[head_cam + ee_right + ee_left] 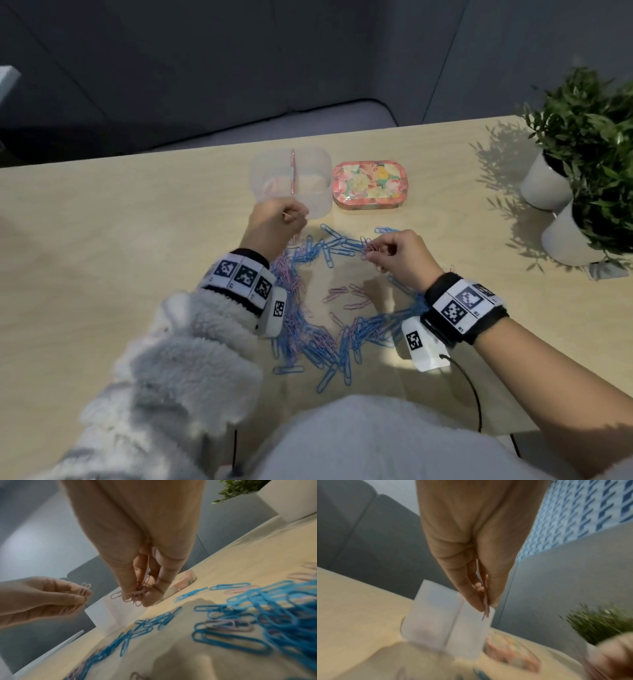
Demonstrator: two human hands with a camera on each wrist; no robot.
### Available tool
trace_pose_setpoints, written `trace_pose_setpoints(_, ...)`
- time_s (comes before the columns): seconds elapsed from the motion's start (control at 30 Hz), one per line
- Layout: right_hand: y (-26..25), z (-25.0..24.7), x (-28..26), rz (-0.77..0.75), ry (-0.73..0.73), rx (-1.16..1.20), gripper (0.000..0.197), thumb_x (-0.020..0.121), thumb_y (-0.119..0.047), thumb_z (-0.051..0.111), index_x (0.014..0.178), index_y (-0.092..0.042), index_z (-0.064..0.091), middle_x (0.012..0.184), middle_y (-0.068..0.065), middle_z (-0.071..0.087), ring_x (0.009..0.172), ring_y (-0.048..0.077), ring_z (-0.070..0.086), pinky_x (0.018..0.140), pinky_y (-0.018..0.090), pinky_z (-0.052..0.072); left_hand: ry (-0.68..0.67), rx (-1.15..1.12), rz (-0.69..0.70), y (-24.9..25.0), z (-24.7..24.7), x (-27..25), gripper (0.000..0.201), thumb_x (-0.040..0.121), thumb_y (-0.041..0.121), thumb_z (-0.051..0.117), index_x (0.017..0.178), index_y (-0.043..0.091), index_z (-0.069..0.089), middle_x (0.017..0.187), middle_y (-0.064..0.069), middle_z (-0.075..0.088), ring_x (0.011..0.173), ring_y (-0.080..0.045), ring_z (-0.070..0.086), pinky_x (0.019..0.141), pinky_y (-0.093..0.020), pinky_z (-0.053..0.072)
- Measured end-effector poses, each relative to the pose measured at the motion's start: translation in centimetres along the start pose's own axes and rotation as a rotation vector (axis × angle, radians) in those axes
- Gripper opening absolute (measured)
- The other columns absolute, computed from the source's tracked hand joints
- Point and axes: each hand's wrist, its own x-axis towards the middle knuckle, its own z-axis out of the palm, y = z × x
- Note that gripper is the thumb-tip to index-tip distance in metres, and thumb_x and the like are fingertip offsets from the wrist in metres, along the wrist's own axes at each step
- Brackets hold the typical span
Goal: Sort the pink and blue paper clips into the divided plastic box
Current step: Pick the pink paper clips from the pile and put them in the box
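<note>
Gathering pink: left hand (275, 222) pinches pink clips (486, 605) near divided box (291, 180), right hand (397, 255) pinches pink bunch (135, 595); next, drop into one compartment

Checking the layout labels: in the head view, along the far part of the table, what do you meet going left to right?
Clear divided plastic box → floral tin → two potted plants in white pots. The left hand, pinching pink clips, overlaps the box's near edge, so it is left out of the order.
</note>
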Motion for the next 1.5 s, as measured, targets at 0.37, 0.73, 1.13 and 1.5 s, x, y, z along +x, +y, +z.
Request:
trace_pose_setpoints(0.37,-5.7,0.4,2.4,-0.189,-0.027,-0.049,0.009,0.081,-0.009,0.069,0.085,-0.002,0.072,0.072,0.016,0.066,0.061,0.015,0.052,0.063,0.036,0.050,0.168,0.217,-0.206,-1.2,-2.6,8.3,0.025,0.076,0.015,0.072,0.098,0.002,0.069,0.099,-0.018,0.070,0.095,-0.032,0.065,0.089,-0.037,0.052)
trace_pose_setpoints(0.73,-14.0,5.9,12.0,-0.136,-0.030,0.068,0.038,0.076,-0.004,0.069,0.046,-0.017,0.050,0.047,-0.002,0.048,0.048,0.015,0.051,0.058,0.029,0.050,0.330,-0.130,-0.151,-4.2,-3.9,4.7,0.021,0.079,-0.003,0.055,0.091,0.007,0.070,0.081,-0.010,0.067,0.077,-0.020,0.064,0.087,-0.040,0.056)
trace_pose_setpoints(1.13,-12.7,6.8,9.4,-0.235,-0.126,-0.057,0.026,0.086,0.003,0.043,0.095,0.000,0.067,0.092,0.010,0.062,0.089,0.023,0.060,0.086,0.034,0.051,-0.055,0.220,-0.167,-6.0,-0.4,-6.4,0.008,0.082,0.015,0.063,0.090,0.015,0.065,0.088,0.001,0.065,0.081,-0.016,0.058,0.075,-0.029,0.048)
trace_pose_setpoints(1.5,-2.5,9.4,1.1,-0.441,-0.463,-0.713,0.022,0.093,-0.011,0.048,0.107,-0.014,0.064,0.113,0.005,0.054,0.108,0.025,0.048,0.081,0.043,0.047,-0.198,0.496,-0.117,-7.3,1.4,-9.4,0.014,0.080,0.030,0.064,0.086,0.018,0.066,0.088,0.000,0.050,0.091,-0.024,0.054,0.079,-0.035,0.044)
